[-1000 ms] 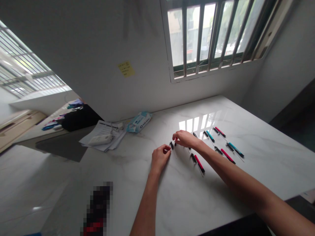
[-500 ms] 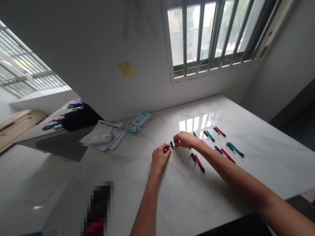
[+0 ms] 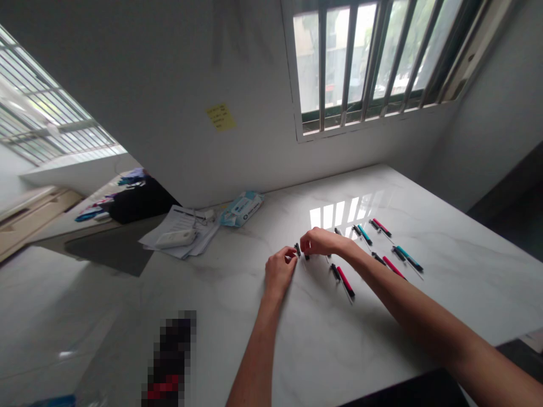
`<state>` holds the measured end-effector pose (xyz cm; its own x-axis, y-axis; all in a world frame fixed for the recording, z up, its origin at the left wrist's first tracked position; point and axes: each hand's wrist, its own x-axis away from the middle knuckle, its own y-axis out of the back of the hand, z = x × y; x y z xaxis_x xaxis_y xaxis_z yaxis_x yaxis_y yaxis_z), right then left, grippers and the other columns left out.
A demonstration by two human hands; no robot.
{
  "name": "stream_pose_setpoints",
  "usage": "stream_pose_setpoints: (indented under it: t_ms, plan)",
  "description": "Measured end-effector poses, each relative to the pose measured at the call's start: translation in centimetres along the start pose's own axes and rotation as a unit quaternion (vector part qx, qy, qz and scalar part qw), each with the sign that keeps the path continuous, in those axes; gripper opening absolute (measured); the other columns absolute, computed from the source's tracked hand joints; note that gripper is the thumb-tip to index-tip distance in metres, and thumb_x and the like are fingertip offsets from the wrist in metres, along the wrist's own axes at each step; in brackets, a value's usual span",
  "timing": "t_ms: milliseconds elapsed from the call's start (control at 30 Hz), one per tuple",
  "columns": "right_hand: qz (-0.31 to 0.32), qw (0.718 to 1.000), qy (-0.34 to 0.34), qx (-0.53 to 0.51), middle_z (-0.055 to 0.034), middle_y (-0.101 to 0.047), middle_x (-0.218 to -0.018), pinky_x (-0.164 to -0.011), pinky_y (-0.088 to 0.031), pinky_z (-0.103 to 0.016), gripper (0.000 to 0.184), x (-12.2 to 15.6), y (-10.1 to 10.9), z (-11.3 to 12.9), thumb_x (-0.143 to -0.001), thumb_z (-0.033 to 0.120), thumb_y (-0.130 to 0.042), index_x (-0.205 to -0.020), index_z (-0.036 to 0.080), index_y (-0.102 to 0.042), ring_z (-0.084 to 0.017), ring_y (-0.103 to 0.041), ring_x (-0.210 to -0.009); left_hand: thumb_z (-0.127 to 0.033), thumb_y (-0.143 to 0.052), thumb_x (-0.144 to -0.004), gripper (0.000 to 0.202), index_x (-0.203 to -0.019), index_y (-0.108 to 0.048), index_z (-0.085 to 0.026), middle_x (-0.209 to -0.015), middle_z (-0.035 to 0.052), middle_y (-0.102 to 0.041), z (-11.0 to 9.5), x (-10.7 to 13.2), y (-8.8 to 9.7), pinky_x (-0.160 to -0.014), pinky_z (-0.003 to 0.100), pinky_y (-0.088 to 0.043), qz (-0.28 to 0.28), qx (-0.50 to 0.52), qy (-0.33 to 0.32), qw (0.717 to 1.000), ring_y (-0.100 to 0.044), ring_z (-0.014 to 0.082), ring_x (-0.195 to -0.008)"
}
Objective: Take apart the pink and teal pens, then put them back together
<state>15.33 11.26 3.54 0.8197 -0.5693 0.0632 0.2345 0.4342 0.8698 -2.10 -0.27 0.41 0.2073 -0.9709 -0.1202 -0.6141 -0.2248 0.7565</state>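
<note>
On the marble-patterned table, my left hand (image 3: 280, 270) rests with curved fingers and a gap between thumb and forefinger. Its fingertips are right beside a small black pen cap (image 3: 297, 249); whether they touch it I cannot tell. Just to the right, my right hand (image 3: 319, 242) is pinched over a pen barrel, of which only the black end (image 3: 307, 256) shows below the fingers. A thin pale refill lies faintly between the hands. Nearest to my right forearm are a red pen barrel (image 3: 345, 280), a black cap (image 3: 335, 272) and a white refill.
More pen parts lie in groups to the right: a teal barrel (image 3: 365, 234), a red barrel (image 3: 382, 227), another teal barrel (image 3: 409, 258). Wet wipes (image 3: 242, 209) and papers (image 3: 203, 240) under a white device (image 3: 176, 238) are at the back left. A blurred dark object (image 3: 172, 356) is in front.
The view has shifted slightly. Both hands stay almost in place; a little more of the black end shows beneath my right fingers.
</note>
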Motion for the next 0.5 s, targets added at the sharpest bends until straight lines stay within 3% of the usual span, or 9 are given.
stream_pose_setpoints:
  t_ms: [133, 500]
  plan:
    - [-0.023, 0.998, -0.030, 0.040, -0.0049, -0.081, -0.096, -0.071, -0.046, -0.022, 0.020, -0.26, -0.28, 0.10, -0.086, 0.014, -0.071, -0.101, 0.022, -0.080, -0.020, -0.074, -0.088, -0.021, -0.068, -0.086, 0.017, -0.099, -0.077, -0.029, -0.094, -0.0014, -0.081, -0.20, 0.09, -0.16, -0.080, 0.028, -0.050, 0.003, -0.007, 0.006, 1.000, -0.074, 0.0184, -0.082]
    - [0.005, 1.000, 0.003, 0.012, -0.0018, -0.081, -0.087, -0.066, -0.045, -0.021, 0.020, -0.04, -0.71, 0.73, -0.083, 0.012, -0.069, -0.092, 0.024, -0.083, -0.017, -0.073, -0.079, -0.024, -0.070, -0.087, 0.013, -0.097, -0.076, -0.030, -0.094, -0.0025, -0.081, 0.15, 0.07, -0.49, -0.077, 0.028, -0.049, -0.009, -0.003, -0.004, 1.000, -0.075, 0.0185, -0.081]
